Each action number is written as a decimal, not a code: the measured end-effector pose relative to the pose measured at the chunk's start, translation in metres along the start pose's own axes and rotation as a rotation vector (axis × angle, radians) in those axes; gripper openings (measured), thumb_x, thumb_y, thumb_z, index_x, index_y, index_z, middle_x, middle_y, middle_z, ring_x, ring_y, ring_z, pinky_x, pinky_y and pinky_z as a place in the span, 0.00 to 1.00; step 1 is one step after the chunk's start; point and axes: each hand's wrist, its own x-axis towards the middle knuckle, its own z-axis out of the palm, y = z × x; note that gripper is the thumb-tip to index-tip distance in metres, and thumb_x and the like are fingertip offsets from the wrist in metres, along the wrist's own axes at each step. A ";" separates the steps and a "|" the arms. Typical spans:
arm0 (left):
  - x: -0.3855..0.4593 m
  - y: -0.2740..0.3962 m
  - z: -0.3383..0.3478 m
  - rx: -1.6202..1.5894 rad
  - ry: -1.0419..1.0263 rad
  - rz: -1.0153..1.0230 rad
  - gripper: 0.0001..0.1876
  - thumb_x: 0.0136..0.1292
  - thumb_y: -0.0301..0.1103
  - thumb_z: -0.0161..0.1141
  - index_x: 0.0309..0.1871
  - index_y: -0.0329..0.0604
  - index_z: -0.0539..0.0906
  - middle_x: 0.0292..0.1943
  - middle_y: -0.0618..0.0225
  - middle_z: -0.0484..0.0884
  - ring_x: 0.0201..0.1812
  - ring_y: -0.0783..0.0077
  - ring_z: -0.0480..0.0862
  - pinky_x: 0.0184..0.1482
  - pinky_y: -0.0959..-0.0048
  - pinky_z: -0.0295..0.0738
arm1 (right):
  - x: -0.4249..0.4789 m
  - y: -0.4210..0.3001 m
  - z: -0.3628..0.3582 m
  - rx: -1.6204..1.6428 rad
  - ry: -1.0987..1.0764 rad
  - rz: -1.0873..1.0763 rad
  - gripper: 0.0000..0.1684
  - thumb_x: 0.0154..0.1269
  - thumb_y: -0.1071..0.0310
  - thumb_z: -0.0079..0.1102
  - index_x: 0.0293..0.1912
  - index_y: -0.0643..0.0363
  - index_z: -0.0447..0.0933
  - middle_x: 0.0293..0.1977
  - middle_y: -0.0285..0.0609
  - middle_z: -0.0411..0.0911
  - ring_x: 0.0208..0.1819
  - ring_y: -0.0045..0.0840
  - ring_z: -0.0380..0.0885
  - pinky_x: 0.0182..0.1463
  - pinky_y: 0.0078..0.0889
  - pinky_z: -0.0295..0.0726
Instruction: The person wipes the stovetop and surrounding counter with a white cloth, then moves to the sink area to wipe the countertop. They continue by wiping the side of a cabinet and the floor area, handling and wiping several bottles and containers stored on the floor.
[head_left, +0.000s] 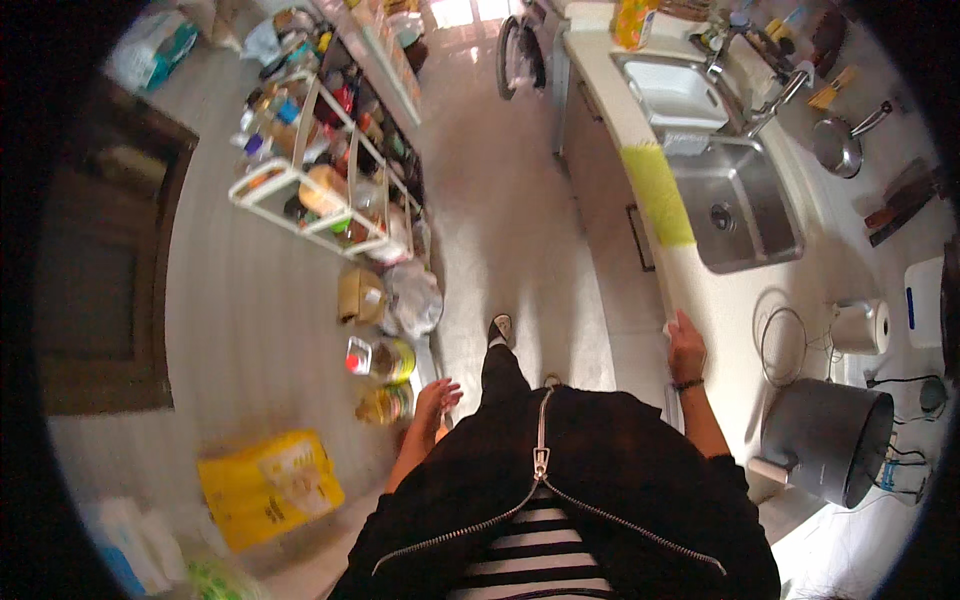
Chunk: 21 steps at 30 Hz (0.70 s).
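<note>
My left hand (439, 394) hangs at my side, palm partly up and fingers loosely apart, with nothing in it. It is nearest to the oil bottles (391, 360) on the left. My right hand (687, 349), with a dark band at the wrist, is over the front edge of the pale countertop (724, 330). Its fingers are curled, and a small whitish patch shows at their tips; whether it is held I cannot tell. A yellow-green cloth (660, 196) lies over the counter edge beside the stainless steel sink (739, 202). A white basin (675, 94) sits in the farther sink.
A white shelf rack (289, 169) full of jars and bottles, a cardboard box (361, 296) and a plastic bag (414, 298) line the left side. A dark pot (817, 439), a wire ring (784, 345) and a paper roll (861, 327) are at right. A wheel (508, 58) stands far ahead.
</note>
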 end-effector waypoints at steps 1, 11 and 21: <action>0.012 0.012 -0.004 -0.004 0.001 -0.014 0.19 0.65 0.35 0.54 0.56 0.35 0.70 0.45 0.52 0.81 0.40 0.60 0.85 0.39 0.70 0.81 | 0.004 -0.006 -0.005 -0.003 -0.037 0.031 0.13 0.61 0.75 0.50 0.46 0.62 0.77 0.51 0.48 0.76 0.50 0.40 0.77 0.53 0.37 0.76; 0.179 0.245 0.089 0.259 -0.202 0.138 0.19 0.66 0.38 0.53 0.55 0.36 0.71 0.45 0.56 0.82 0.39 0.63 0.85 0.40 0.71 0.79 | 0.035 -0.024 -0.005 -0.240 0.106 0.511 0.07 0.60 0.74 0.54 0.38 0.65 0.79 0.43 0.51 0.79 0.43 0.42 0.79 0.47 0.39 0.79; 0.260 0.437 0.273 0.380 -0.464 0.354 0.13 0.68 0.36 0.51 0.51 0.41 0.77 0.41 0.64 0.83 0.39 0.73 0.82 0.40 0.76 0.76 | 0.158 -0.055 -0.018 -0.027 0.296 0.668 0.09 0.61 0.76 0.54 0.40 0.60 0.80 0.42 0.51 0.80 0.45 0.42 0.79 0.50 0.39 0.78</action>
